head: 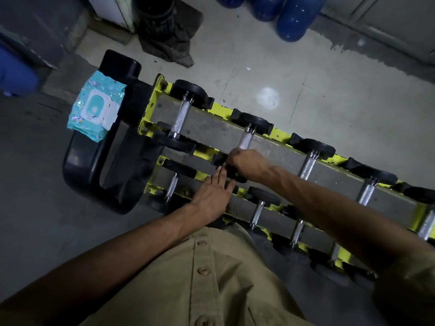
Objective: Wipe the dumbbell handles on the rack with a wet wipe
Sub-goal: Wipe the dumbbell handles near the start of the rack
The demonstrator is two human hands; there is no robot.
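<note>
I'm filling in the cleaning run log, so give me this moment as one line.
right hand grips dumbbell handle, second on top tier | left hand, fingers straight, at rack front | wipes pack on rack's black end

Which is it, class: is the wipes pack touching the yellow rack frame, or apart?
Apart. The head view shows the wipes pack lying on the black end support, black showing between it and the yellow rack frame.

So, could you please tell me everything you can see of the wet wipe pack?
The wet wipe pack is a crinkled teal pouch with cartoon prints and a white flip lid, apparently closed. It lies face up on the black end frame at the left end of the rack, partly overhanging. Nothing else touches it.
</note>
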